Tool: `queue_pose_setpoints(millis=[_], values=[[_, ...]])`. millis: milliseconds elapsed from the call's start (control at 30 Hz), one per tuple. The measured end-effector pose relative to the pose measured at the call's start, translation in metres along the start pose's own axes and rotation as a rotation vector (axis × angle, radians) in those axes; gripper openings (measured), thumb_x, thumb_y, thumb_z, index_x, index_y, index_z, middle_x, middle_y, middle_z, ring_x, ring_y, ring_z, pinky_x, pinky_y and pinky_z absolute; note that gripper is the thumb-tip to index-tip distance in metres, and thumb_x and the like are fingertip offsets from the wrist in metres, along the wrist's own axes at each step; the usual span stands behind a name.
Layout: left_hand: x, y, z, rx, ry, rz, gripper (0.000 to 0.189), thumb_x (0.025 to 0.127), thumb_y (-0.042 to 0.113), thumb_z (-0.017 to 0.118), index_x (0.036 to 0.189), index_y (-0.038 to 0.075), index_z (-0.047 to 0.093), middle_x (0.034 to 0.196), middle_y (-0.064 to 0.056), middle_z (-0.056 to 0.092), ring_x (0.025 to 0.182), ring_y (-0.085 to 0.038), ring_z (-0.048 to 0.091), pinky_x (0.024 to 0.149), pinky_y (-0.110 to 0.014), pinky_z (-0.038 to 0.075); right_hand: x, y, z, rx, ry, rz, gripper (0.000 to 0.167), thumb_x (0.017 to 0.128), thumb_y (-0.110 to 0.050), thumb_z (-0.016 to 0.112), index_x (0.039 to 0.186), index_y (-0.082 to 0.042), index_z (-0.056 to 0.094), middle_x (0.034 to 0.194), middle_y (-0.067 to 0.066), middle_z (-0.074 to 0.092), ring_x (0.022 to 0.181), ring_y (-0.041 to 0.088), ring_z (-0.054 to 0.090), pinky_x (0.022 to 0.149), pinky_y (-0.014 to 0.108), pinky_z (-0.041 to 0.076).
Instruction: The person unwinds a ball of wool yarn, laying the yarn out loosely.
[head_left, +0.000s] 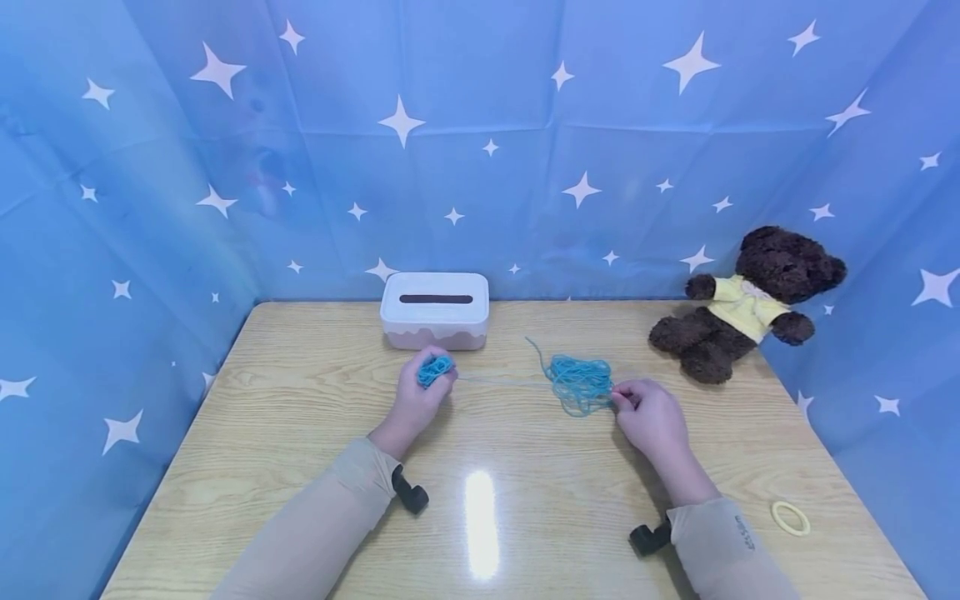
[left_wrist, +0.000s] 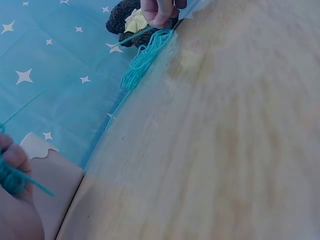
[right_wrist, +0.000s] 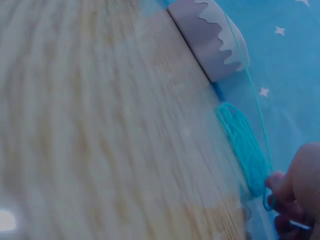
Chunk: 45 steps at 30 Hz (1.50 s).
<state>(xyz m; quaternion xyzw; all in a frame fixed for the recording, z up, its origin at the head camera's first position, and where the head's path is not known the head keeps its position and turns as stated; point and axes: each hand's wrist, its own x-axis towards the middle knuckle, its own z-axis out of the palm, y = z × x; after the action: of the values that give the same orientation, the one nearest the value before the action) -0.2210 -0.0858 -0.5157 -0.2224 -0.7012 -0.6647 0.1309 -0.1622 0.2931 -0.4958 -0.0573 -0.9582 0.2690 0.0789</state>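
Note:
My left hand (head_left: 420,390) grips a small wound bundle of teal yarn (head_left: 435,370), and a short loose end pokes out of it in the left wrist view. A single strand (right_wrist: 259,112) stretches from this bundle across to my right hand (head_left: 654,417), whose thumb and fingertips pinch the yarn. Beside those fingertips a larger loose skein of teal yarn (head_left: 582,385) lies on the wooden table, its free end (head_left: 535,343) trailing toward the back. In the right wrist view the skein (right_wrist: 243,147) shows long looped strands just past the pinching fingers.
A white and mauve tissue box (head_left: 435,310) stands at the back edge, just behind my left hand. At the back right corner leans a dark brown teddy bear (head_left: 750,304) in a yellow shirt. A pale yellow ring (head_left: 791,518) lies near my right sleeve. Blue star-printed curtains surround the table.

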Motion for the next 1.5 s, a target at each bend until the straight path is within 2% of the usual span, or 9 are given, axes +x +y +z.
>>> queue_pose_setpoints(millis=[267, 433, 600, 767, 867, 967, 1100, 1233, 1500], values=[[-0.001, -0.003, 0.001, 0.009, -0.080, -0.042, 0.017, 0.093, -0.003, 0.068, 0.110, -0.004, 0.068, 0.099, -0.021, 0.070, 0.085, -0.008, 0.063, 0.078, -0.020, 0.055, -0.001, -0.004, 0.006, 0.016, -0.002, -0.157, 0.012, 0.102, -0.020, 0.079, 0.106, -0.010, 0.085, 0.102, 0.011, 0.080, 0.080, 0.017, 0.065, 0.071, 0.035, 0.050], [-0.001, -0.003, 0.002, 0.023, -0.101, -0.048, 0.020, 0.093, 0.001, 0.070, 0.112, -0.005, 0.069, 0.106, -0.027, 0.070, 0.094, -0.009, 0.063, 0.088, -0.021, 0.053, -0.003, -0.020, 0.007, 0.041, 0.035, -0.212, 0.007, 0.100, -0.021, 0.082, 0.102, -0.014, 0.082, 0.093, 0.004, 0.076, 0.075, 0.012, 0.061, 0.068, 0.030, 0.049], [0.000, -0.003, -0.001, 0.017, -0.115, -0.053, 0.022, 0.093, 0.002, 0.071, 0.114, -0.004, 0.069, 0.108, -0.028, 0.070, 0.097, -0.009, 0.064, 0.091, -0.022, 0.054, -0.007, -0.065, 0.018, 0.130, 0.006, -0.357, 0.019, 0.104, -0.024, 0.077, 0.116, -0.011, 0.080, 0.107, 0.006, 0.079, 0.077, 0.009, 0.060, 0.072, 0.029, 0.054], [-0.001, -0.002, -0.003, 0.026, -0.125, -0.077, 0.025, 0.091, -0.001, 0.072, 0.115, -0.003, 0.068, 0.114, -0.032, 0.071, 0.104, -0.010, 0.065, 0.099, -0.025, 0.053, -0.009, -0.117, 0.045, 0.200, -0.158, -0.417, 0.040, 0.106, -0.031, 0.075, 0.140, -0.010, 0.073, 0.135, 0.010, 0.077, 0.081, 0.005, 0.066, 0.072, 0.024, 0.057], [-0.002, -0.001, -0.002, 0.040, -0.132, -0.082, 0.026, 0.089, -0.002, 0.073, 0.115, 0.000, 0.069, 0.116, -0.032, 0.071, 0.106, -0.011, 0.066, 0.102, -0.026, 0.053, -0.007, -0.139, 0.060, 0.197, -0.189, -0.426, 0.038, 0.107, -0.032, 0.074, 0.140, -0.014, 0.075, 0.130, 0.004, 0.080, 0.078, 0.003, 0.063, 0.069, 0.023, 0.054], [-0.002, 0.000, -0.001, 0.035, -0.142, -0.073, 0.027, 0.089, -0.003, 0.072, 0.115, 0.000, 0.069, 0.115, -0.031, 0.071, 0.104, -0.012, 0.067, 0.100, -0.025, 0.054, -0.005, -0.151, 0.068, 0.165, -0.151, -0.442, 0.026, 0.107, -0.031, 0.073, 0.128, -0.018, 0.082, 0.116, -0.002, 0.084, 0.074, 0.003, 0.059, 0.068, 0.023, 0.051], [-0.001, 0.001, 0.000, -0.005, -0.147, -0.076, 0.026, 0.089, -0.005, 0.071, 0.115, -0.001, 0.068, 0.110, -0.029, 0.070, 0.094, -0.012, 0.070, 0.091, -0.024, 0.059, -0.004, -0.154, 0.069, 0.163, -0.117, -0.443, 0.012, 0.105, -0.024, 0.076, 0.111, -0.020, 0.085, 0.105, -0.003, 0.083, 0.075, 0.006, 0.060, 0.069, 0.027, 0.052], [-0.001, 0.001, 0.001, -0.028, -0.144, -0.091, 0.025, 0.089, -0.006, 0.071, 0.114, -0.001, 0.068, 0.104, -0.023, 0.071, 0.083, -0.011, 0.071, 0.081, -0.025, 0.062, -0.003, -0.146, 0.065, 0.181, -0.096, -0.441, 0.008, 0.106, -0.016, 0.074, 0.106, -0.014, 0.081, 0.103, 0.001, 0.080, 0.082, 0.011, 0.064, 0.075, 0.031, 0.056], [0.001, 0.000, 0.001, 0.045, -0.116, -0.098, 0.025, 0.088, 0.000, 0.074, 0.113, 0.002, 0.071, 0.109, -0.020, 0.074, 0.103, -0.016, 0.067, 0.100, -0.026, 0.053, -0.002, -0.121, 0.037, 0.186, 0.070, -0.475, 0.003, 0.104, -0.006, 0.073, 0.102, -0.008, 0.075, 0.097, 0.006, 0.075, 0.079, 0.015, 0.062, 0.071, 0.032, 0.055]])
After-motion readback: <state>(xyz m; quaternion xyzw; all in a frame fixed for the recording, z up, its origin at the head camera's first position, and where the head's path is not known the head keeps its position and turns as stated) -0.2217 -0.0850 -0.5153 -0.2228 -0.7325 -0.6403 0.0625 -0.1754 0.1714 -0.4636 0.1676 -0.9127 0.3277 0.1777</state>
